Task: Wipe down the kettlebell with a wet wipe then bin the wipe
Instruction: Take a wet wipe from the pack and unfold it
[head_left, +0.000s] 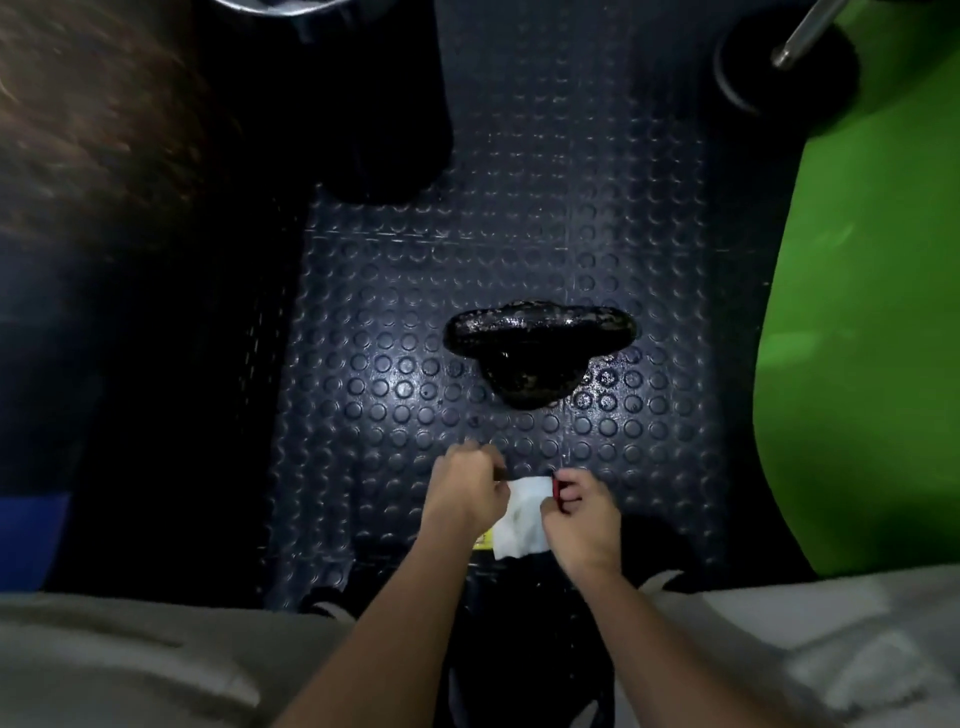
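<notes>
Two hands (470, 486) (582, 512) stretch a wipe (522, 512) over dim studded flooring (519, 234).

- You have one kettlebell (540, 351) on the studded floor mat (395, 291).
- Near the kettlebell, on your side of it, you hold one white wipe (522, 517).
- Two hands grip that wipe: one left hand (467, 486), one right hand (582, 514).
- Right of the kettlebell stands one green panel (862, 322).
</notes>
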